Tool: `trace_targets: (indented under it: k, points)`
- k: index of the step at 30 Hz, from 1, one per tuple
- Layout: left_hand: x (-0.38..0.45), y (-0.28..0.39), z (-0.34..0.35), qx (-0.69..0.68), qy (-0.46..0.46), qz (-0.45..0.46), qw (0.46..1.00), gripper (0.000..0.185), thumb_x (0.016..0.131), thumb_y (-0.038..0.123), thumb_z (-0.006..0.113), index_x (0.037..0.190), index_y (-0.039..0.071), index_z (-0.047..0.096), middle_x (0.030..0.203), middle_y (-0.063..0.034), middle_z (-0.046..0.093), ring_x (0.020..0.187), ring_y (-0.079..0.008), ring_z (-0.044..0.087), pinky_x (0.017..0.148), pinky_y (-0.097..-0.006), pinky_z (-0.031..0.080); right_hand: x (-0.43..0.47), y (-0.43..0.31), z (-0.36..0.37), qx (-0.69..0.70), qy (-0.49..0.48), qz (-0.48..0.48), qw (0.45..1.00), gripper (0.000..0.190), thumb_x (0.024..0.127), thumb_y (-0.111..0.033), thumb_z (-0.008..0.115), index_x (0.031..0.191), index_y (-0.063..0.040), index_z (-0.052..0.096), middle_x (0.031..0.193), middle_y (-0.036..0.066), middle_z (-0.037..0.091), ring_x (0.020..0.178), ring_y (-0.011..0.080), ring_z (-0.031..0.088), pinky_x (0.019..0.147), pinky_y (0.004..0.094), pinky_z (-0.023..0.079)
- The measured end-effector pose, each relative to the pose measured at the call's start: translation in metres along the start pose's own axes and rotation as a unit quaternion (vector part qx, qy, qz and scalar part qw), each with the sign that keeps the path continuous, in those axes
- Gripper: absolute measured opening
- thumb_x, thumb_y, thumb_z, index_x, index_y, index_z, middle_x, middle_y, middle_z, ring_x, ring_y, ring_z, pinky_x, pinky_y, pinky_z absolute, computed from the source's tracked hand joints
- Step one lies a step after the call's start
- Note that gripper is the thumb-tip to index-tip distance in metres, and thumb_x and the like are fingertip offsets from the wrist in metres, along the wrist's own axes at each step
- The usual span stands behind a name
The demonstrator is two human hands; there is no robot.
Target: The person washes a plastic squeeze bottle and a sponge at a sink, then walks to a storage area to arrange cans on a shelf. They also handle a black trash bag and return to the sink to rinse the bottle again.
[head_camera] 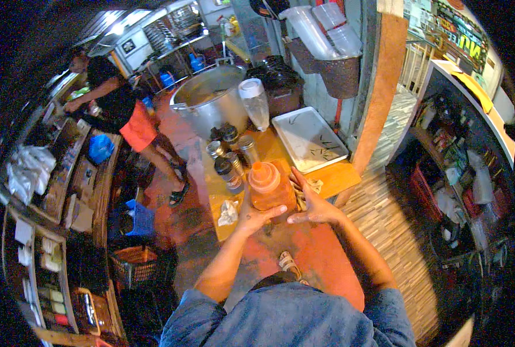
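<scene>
An orange plastic squeeze bottle (275,191) with a wide screw collar and a short nozzle cap stands upright before me, at the near edge of the wooden table (279,143). My left hand (257,219) wraps its lower left side, thumb across the front. On the other side my right hand (311,206) is spread, thumb and fingers apart, close to the bottle; whether a fingertip touches it is hard to tell. A crumpled pale cloth (315,185) lies just beyond my right fingers. Left of the bottle are several seasoning jars (228,171) and a crumpled white wad (228,212).
Behind the jars rises a large metal pot (216,102), beside an inverted clear bottle (254,102). A white tray (309,141) holds dark slender bits. A wooden post (381,86) borders the table's right. At left, another person (114,95) bends over wooden shelving (77,173).
</scene>
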State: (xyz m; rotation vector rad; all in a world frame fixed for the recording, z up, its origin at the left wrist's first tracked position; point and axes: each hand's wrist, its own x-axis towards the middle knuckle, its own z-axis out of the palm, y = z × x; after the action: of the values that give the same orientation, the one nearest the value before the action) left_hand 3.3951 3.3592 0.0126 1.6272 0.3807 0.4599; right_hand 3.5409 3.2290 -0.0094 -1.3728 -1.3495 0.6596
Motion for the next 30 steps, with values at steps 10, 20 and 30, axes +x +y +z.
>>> trace_targets:
  k: [10, 20, 30]
  points:
    - [0.1, -0.054, -0.018, -0.036, -0.073, -0.025, 0.996, 0.099, 0.057, 0.016, 0.08, 0.133, 0.006, 0.018, 0.129, -0.0082, 0.036, 0.118, -0.0211, 0.036, 0.098, -0.0356, 0.032, 0.061, 0.083, -0.032, 0.029, 0.046, 0.074, 0.996, 0.096, 0.047, -0.023, 0.08, 0.125, -0.004, 0.027, 0.119, 0.013, 0.045, 0.111, 0.0266, 0.043, 0.094, 0.0358, 0.035]
    - [-0.015, -0.204, -0.095, -0.129, 0.404, -0.014, 0.906, 0.01, 0.078, -0.002, 0.055, 0.086, 0.004, 0.057, 0.084, -0.0083, 0.055, 0.078, -0.0185, 0.054, 0.071, -0.0296, 0.047, 0.174, 0.186, -0.021, -0.022, 0.188, 0.047, 0.981, 0.081, 0.052, -0.013, 0.076, 0.116, -0.001, 0.028, 0.11, 0.013, 0.043, 0.104, 0.024, 0.045, 0.091, 0.0367, 0.036]
    - [-0.327, -0.27, -0.02, 0.15, 0.748, -0.496, 0.415, 0.012, 0.073, 0.014, 0.059, 0.077, 0.003, 0.057, 0.072, -0.007, 0.051, 0.07, -0.0212, 0.051, 0.067, -0.0318, 0.045, 0.217, 0.239, -0.026, -0.163, 0.259, -0.071, 0.949, 0.082, 0.062, -0.013, 0.072, 0.127, 0.0, 0.025, 0.124, 0.018, 0.036, 0.113, 0.0313, 0.038, 0.095, 0.0362, 0.033]
